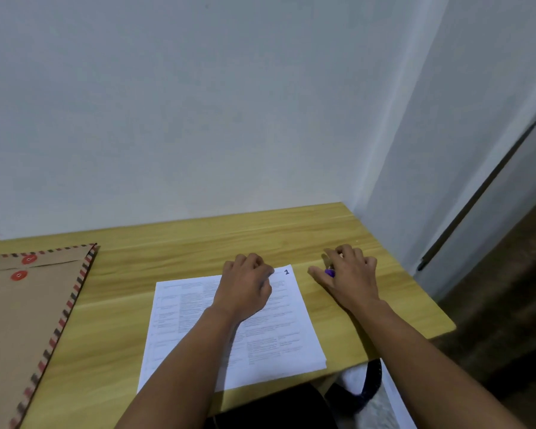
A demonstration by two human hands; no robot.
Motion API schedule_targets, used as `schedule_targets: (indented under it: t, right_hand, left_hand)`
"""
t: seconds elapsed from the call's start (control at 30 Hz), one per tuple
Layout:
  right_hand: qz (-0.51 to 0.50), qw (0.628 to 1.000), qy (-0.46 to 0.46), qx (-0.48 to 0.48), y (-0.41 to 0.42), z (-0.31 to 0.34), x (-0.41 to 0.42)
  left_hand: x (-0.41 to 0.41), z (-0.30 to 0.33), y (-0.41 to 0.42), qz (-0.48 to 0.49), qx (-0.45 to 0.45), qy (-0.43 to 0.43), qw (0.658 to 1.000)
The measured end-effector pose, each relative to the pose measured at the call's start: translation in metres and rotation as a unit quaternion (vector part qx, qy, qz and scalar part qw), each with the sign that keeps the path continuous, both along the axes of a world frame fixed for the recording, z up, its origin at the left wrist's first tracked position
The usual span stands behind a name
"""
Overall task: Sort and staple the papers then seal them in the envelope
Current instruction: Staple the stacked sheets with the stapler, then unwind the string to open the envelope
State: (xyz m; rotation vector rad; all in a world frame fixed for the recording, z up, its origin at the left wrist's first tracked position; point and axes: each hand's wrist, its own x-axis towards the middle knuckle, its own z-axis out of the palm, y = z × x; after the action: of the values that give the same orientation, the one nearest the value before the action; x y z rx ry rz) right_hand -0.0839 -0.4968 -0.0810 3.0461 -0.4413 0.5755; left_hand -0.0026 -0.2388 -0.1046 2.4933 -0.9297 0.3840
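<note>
A stack of printed white papers lies on the wooden desk in front of me, its top sheet marked "1" at the upper right corner. My left hand rests on the stack's top edge with fingers curled over that edge. Just right of the papers, my right hand curls around a small purple stapler, which is mostly hidden under the fingers. A large brown envelope with a red-and-black striped border and two red string buttons lies at the desk's left side.
The desk stands against a white wall in a corner; its right edge drops off just beyond my right hand. Bare wood lies between the envelope and the papers. A dark bag and strap sit below the front edge.
</note>
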Motion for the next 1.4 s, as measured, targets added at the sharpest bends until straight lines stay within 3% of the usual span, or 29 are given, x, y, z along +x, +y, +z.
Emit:
schedule_targets:
  t: [0.17,0.27,0.37,0.5,0.63,0.83,1.03,1.27,1.4]
  right_hand:
    - [0.099,0.995,-0.009,0.001,0.054,0.019,0.002]
    - [0.129,0.99,0.051,0.022,0.092,0.024,-0.003]
    - [0.133,0.98,0.108,0.105,0.122,0.015,-0.01]
    - [0.097,0.962,0.219,0.13,0.135,0.005,-0.015]
    - [0.082,0.968,0.21,0.111,0.131,0.005,-0.005]
    - [0.092,0.975,0.151,0.134,0.151,0.024,0.036]
    - [0.199,0.958,0.142,0.149,0.259,0.037,0.097]
    - [0.352,0.908,0.19,0.125,0.403,0.023,0.132]
    - [0.376,0.894,0.222,0.106,0.446,0.014,0.128]
  left_hand:
    - [0.002,0.012,0.021,0.059,-0.037,0.023,0.997]
    - [-0.007,0.016,0.054,0.088,-0.018,-0.006,0.996]
    - [-0.026,0.013,0.088,0.107,0.007,-0.03,0.994]
    - [-0.043,0.014,0.122,0.094,0.044,-0.006,0.995]
    - [-0.04,0.031,0.162,0.126,0.077,0.022,0.989]
    - [-0.017,0.062,0.273,0.265,0.102,0.053,0.957]
    - [-0.003,0.058,0.363,0.38,0.117,0.095,0.913]
    - [0.027,0.05,0.431,0.398,0.171,0.162,0.887]
    - [0.028,0.038,0.448,0.401,0.17,0.206,0.876]
